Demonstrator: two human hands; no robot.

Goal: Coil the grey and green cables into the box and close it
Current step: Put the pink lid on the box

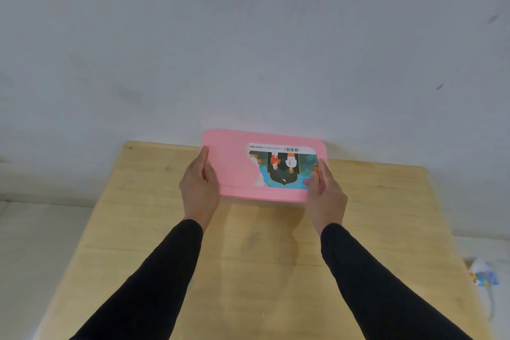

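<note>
A pink box (234, 168) with a half-torn colourful label on its lid stands at the far edge of the wooden table (248, 257), its lid down. My left hand (199, 186) grips its left end and my right hand (325, 190) grips its right end. Both forearms are in black sleeves. No grey or green cable is visible; the box's inside is hidden by the lid.
A grey-white wall rises right behind the table. On the pale floor to the right lies a small white packet with coloured print (483, 274). Pale floor also shows to the left of the table.
</note>
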